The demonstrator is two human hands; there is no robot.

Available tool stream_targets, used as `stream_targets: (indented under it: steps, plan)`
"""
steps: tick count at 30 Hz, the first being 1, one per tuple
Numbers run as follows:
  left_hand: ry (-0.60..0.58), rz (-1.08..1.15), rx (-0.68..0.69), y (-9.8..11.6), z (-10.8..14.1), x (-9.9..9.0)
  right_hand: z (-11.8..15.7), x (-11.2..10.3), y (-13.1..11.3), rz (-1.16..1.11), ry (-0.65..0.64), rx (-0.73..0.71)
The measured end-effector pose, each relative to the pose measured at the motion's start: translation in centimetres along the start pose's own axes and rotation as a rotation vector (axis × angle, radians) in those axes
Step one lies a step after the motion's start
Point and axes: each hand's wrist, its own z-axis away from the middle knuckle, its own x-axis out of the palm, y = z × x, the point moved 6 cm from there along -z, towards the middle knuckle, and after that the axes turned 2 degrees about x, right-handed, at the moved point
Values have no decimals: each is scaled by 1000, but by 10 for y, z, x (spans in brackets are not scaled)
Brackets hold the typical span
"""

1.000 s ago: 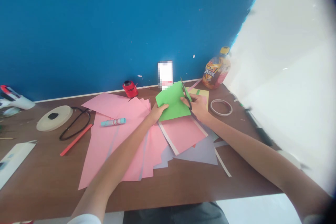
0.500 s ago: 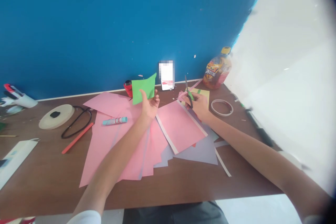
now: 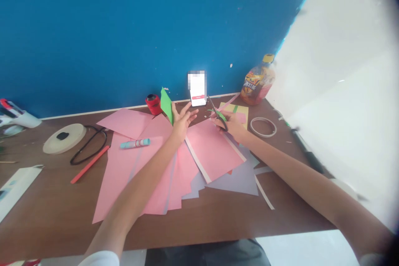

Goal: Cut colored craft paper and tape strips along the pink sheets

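The left hand (image 3: 181, 124) masks part of the green paper (image 3: 166, 105), which stands nearly edge-on, so whether it is gripped cannot be told, while the right hand (image 3: 233, 125) covers part of the scissors (image 3: 217, 114) and of the yellow sheet (image 3: 243, 109). Pixel blocks obscure the top of the phone screen (image 3: 198, 89). The left edge cuts off the white box (image 3: 17, 189), the bottom edge crops the 2 sleeves (image 3: 99, 259), and specks on the blue wall (image 3: 109, 29) are too small to identify.
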Motion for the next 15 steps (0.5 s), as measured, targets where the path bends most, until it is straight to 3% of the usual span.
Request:
stream_targets:
  steps: [3, 5, 10, 15]
  plan:
    - [-28, -135, -5, -8, -3, -4, 1, 6, 5, -34, -89, 69]
    - [-49, -259, 28, -9, -2, -4, 1, 6, 3, -98, -67, 59]
    - [28, -360, 78, -5, 2, -8, -4, -16, -4, -467, 250, -33]
    - [52, -414, 104, -3, 5, -8, -9, -35, -3, -557, 369, -64]
